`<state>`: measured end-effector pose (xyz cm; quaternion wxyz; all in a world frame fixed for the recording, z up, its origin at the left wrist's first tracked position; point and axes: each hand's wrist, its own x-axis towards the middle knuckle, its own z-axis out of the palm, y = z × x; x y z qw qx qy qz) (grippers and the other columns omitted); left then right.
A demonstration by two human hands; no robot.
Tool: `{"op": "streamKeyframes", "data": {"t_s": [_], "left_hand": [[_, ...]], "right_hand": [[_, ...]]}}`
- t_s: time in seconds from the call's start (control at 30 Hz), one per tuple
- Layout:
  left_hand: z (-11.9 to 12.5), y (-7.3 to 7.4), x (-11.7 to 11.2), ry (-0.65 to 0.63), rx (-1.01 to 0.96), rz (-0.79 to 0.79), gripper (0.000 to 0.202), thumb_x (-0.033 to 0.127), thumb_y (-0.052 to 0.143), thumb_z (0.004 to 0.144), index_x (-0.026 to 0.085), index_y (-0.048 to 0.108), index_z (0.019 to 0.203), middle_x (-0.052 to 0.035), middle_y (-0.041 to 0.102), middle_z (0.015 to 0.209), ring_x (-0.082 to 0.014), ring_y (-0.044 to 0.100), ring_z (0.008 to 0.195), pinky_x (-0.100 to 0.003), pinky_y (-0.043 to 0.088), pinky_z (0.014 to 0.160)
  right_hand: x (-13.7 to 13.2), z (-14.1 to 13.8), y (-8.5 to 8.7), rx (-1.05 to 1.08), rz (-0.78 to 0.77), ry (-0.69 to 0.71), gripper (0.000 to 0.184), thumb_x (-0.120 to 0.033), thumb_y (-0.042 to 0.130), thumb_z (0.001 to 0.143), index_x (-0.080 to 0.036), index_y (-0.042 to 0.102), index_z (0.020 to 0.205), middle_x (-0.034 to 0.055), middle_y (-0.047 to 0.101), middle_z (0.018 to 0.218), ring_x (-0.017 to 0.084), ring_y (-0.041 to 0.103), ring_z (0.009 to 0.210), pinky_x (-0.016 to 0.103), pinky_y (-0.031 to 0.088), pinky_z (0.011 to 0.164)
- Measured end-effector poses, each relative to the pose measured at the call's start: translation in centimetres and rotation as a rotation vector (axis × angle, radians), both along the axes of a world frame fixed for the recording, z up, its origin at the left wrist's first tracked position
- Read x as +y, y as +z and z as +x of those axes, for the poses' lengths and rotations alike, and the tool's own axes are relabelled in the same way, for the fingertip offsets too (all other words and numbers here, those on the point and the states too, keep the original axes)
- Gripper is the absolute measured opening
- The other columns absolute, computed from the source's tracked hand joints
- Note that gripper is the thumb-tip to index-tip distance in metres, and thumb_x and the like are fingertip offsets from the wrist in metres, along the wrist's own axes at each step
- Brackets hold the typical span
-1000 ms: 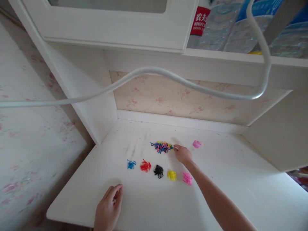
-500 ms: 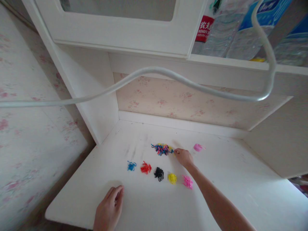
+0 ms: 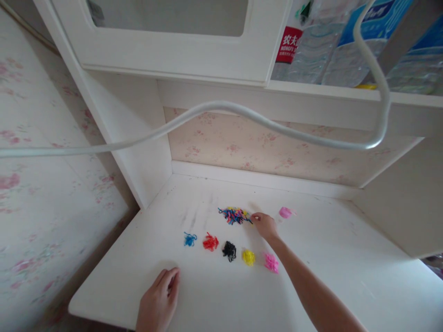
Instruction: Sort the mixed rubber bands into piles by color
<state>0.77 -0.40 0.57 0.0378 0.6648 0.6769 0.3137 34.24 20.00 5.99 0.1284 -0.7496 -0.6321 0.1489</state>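
Note:
A mixed pile of thin coloured strands (image 3: 235,215), looking like small rubber bands, lies toward the back of the white tabletop. My right hand (image 3: 265,225) reaches to its right end, thumb and forefinger pinched at the loose strands; whatever is between the fingertips is too small to make out. In front of the pile runs a row of single-colour heaps: blue (image 3: 190,239), red (image 3: 210,241), black (image 3: 229,251), yellow (image 3: 248,257) and pink (image 3: 272,263). My left hand (image 3: 159,297) rests near the front edge, fingers curled closed, nothing visible in them.
A pink clump (image 3: 285,212) lies right of my right hand. A white cable (image 3: 221,106) hangs across the view above the white table (image 3: 328,258). Overhead are a cabinet door (image 3: 173,55) and a shelf with plastic water bottles (image 3: 318,41). Side panels flank the tabletop.
The camera view has shifted slightly. My right hand stays at the pile's right end, where the dark strands by the fingertips lie a little differently. My left hand stays put.

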Motion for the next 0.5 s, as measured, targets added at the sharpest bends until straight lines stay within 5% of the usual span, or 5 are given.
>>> {"op": "streamKeyframes", "data": {"t_s": [0.27, 0.5], "left_hand": [[0.2, 0.0, 0.0, 0.009, 0.016, -0.04, 0.02, 0.035, 0.043, 0.09, 0.025, 0.059, 0.095, 0.0015, 0.065, 0.078, -0.011, 0.064, 0.067, -0.02, 0.049, 0.06], [0.5, 0.6, -0.1, 0.002, 0.022, -0.086, 0.02, 0.032, 0.04, 0.091, 0.025, 0.059, 0.094, 0.0002, 0.065, 0.081, -0.0108, 0.064, 0.067, -0.02, 0.049, 0.061]], "right_hand": [[-1.5, -1.2, 1.7, 0.065, 0.125, 0.044, 0.041, -0.042, 0.035, 0.089, -0.022, 0.069, 0.104, 0.0044, 0.072, 0.086, 0.016, 0.065, 0.076, 0.022, 0.04, 0.06], [-5.8, -9.3, 3.0, 0.106, 0.156, 0.386, 0.034, -0.04, 0.037, 0.091, -0.027, 0.069, 0.095, -0.0009, 0.071, 0.083, 0.012, 0.063, 0.073, 0.019, 0.038, 0.063]]}}
